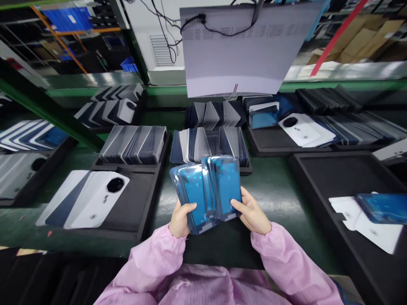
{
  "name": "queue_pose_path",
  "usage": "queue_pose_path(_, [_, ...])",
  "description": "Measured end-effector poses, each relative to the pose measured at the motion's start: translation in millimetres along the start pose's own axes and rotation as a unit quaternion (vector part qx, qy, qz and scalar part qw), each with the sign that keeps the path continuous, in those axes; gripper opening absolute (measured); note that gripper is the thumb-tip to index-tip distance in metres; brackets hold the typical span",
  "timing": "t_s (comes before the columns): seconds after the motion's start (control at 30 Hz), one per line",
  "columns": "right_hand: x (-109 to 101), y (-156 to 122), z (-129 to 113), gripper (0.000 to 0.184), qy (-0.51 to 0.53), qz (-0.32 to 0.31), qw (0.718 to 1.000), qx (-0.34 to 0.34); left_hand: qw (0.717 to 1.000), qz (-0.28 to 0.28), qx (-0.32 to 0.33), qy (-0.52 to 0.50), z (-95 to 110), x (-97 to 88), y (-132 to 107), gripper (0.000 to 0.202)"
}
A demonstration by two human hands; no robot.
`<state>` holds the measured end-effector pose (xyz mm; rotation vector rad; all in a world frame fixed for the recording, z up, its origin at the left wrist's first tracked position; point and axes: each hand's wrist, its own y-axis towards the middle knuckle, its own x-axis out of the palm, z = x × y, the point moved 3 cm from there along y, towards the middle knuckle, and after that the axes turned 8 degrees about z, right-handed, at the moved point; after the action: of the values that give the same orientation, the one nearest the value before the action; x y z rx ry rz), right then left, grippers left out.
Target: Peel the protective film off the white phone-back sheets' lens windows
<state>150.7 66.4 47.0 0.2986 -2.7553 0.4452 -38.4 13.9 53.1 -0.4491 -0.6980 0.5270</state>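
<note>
My left hand (182, 217) is closed round the lower left edge of a fanned stack of blue-filmed phone panels (193, 190), thumb on the front. On the other side, my right hand (252, 212) grips a second stack of blue-filmed phone panels (228, 186), its thumb pressed on the face. The two stacks meet and overlap in the middle, tilted up above the green bench (270, 182). The fingers behind the panels are mostly hidden. Just beyond stands a tray of upright phone panels (203, 144), packed in a row.
At left, white and dark phone back covers (95, 199) lie fanned on a black foam tray (127, 203). On the right, another black tray (318, 178) carries white pieces and blue panels (384, 207). A large monitor-like panel (235, 55) hangs over the far edge. A green post (47, 101) slants at left.
</note>
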Motion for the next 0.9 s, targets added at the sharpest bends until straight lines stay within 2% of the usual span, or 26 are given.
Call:
queue_pose_path(0.13, [-2.0,-1.2,-7.2,0.049,0.015,-0.019,1.000,-0.018,1.000,0.005,0.022,0.018,1.1,1.0,0.2,0.066])
queue_pose_path(0.27, [6.3,-2.1,2.6,0.050,-0.060,-0.053,0.996,-0.023,0.999,-0.022,0.027,0.020,-4.2,2.5,-0.1,0.066])
queue_pose_path(0.37, [6.2,-0.2,5.8,0.049,-0.059,-0.032,0.998,-0.010,1.000,-0.026,-0.004,-0.010,-5.8,1.4,1.1,0.067])
queue_pose_path(0.5, [-0.7,1.5,-3.9,0.047,0.002,0.017,1.000,-0.014,1.000,0.012,0.002,-0.006,-2.6,-1.0,2.4,0.068])
queue_pose_path(0.57, [-0.9,0.9,-6.5,0.048,0.019,0.013,1.000,-0.017,1.000,0.017,0.019,0.008,-1.9,-0.3,1.7,0.066])
queue_pose_path(0.67, [4.0,-0.6,-1.3,0.050,-0.004,-0.014,1.000,-0.019,0.999,-0.008,0.047,0.023,-2.9,2.5,0.1,0.064])
queue_pose_path(0.77, [9.8,-1.4,8.3,0.049,-0.044,-0.048,0.998,-0.003,0.999,-0.029,0.034,0.014,-4.7,3.7,0.2,0.065])
queue_pose_path(0.9, [5.0,0.3,5.2,0.048,-0.029,-0.004,0.999,-0.021,0.999,0.012,0.005,-0.037,-2.1,0.2,3.5,0.064])
